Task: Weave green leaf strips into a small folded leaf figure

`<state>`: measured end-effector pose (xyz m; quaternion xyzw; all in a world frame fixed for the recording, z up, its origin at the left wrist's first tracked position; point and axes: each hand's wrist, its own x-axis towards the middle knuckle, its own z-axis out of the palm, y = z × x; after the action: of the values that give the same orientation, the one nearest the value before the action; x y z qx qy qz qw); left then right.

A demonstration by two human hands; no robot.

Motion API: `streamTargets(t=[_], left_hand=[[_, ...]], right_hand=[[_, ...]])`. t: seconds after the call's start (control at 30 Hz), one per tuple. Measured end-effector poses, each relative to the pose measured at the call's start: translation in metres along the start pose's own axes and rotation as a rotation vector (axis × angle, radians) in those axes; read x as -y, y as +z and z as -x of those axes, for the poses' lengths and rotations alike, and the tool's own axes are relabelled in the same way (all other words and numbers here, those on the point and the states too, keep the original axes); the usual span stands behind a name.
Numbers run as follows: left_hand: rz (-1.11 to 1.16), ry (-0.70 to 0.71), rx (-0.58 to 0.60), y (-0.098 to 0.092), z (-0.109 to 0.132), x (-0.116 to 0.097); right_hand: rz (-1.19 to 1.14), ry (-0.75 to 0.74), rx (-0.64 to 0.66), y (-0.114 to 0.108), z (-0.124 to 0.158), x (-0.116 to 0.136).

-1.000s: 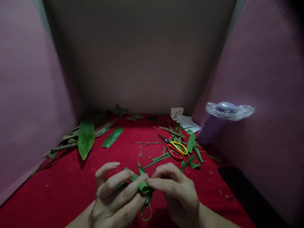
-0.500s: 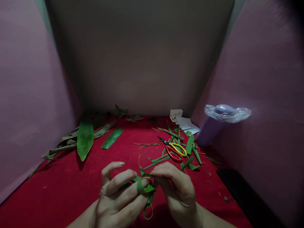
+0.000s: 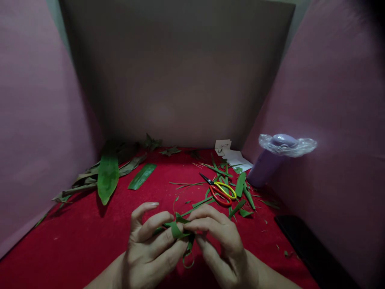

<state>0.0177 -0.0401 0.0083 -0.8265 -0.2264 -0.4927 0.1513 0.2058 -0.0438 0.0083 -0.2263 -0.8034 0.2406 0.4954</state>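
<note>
My left hand (image 3: 153, 245) is closed on a folded green leaf strip (image 3: 177, 230), one loop of which wraps round a finger. Its two upper fingers stick out, bent. From the other side, my right hand (image 3: 218, 241) presses its fingertips against the same leaf piece. A thin curled end (image 3: 189, 263) hangs below, between the hands. How the strips cross is partly hidden by the fingers. Beyond my right hand lie scissors (image 3: 219, 190) with one red and one yellow handle, among cut leaf strips (image 3: 240, 184).
A broad green leaf (image 3: 108, 176) lies over dried leaves (image 3: 86, 182) on the left, with a shorter leaf piece (image 3: 142, 176) nearby. White papers (image 3: 237, 159) and a purple, plastic-topped container (image 3: 266, 166) stand at the back right. A black flat object (image 3: 309, 245) lies right on the red cloth (image 3: 75, 249).
My right hand has shifted slightly left, its fingertips closing over the leaf piece and its thumb now lower and more in sight. My left hand keeps its hold, nearly still.
</note>
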Motion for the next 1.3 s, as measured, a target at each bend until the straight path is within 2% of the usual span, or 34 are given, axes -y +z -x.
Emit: streamTargets(t=[0.27, 0.53, 0.63, 0.73, 0.87, 1.07, 1.3], left_hand=[[-0.013, -0.005, 0.05, -0.001, 0.001, 0.001], [-0.03, -0.044, 0.03, 0.001, 0.005, 0.003], [-0.016, -0.096, -0.023, 0.004, 0.0, 0.001], [0.008, -0.133, -0.073, 0.005, -0.006, -0.001], [0.031, -0.149, -0.045, 0.004, -0.008, -0.001], [0.089, -0.174, -0.007, 0.005, -0.002, 0.004], [0.141, -0.211, 0.019, 0.006, -0.004, 0.005]], right_hand=[[-0.022, 0.014, -0.039, 0.005, -0.003, -0.006], [-0.366, 0.154, -0.118, 0.013, -0.001, -0.013], [-0.428, 0.142, -0.142, 0.016, 0.002, -0.018], [-0.425, 0.104, -0.153, 0.017, 0.003, -0.019], [-0.414, 0.094, -0.162, 0.016, 0.004, -0.019], [-0.37, 0.158, -0.145, 0.013, 0.003, -0.018], [-0.327, 0.105, -0.177, 0.013, 0.004, -0.017]])
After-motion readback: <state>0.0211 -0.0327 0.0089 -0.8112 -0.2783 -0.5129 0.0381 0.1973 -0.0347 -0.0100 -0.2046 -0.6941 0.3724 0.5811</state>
